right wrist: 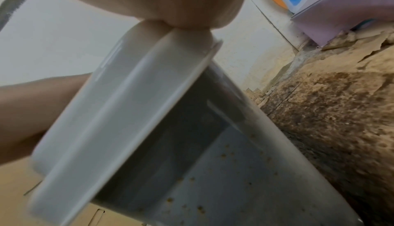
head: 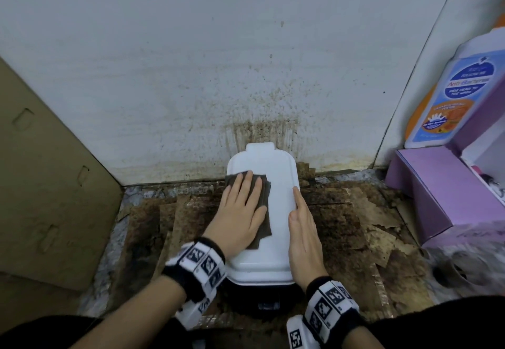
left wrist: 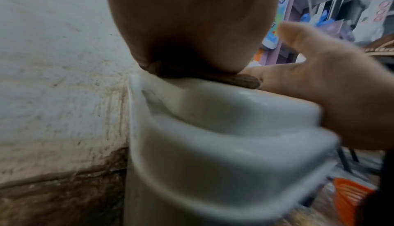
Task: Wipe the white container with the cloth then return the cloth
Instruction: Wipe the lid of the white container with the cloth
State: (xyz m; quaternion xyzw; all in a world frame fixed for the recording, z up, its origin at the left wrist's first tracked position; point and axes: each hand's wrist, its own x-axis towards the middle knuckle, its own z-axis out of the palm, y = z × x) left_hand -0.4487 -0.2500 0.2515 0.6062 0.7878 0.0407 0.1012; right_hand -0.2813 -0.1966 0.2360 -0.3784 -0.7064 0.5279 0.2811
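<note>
White container (head: 276, 184) lid, smooth, brown cloth (head: 262, 206) flat on top

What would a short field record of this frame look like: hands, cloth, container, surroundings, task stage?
left hand: flat, fingers straight, pressing the cloth on the lid
right hand: flat against the lid's right edge, steadying
cloth: dark, spread on the lid's left part
white container: lid closed, standing by the stained wall
surroundings: cardboard on the left, purple box on the right
task stage: wiping under way, cloth not yet returned
</note>
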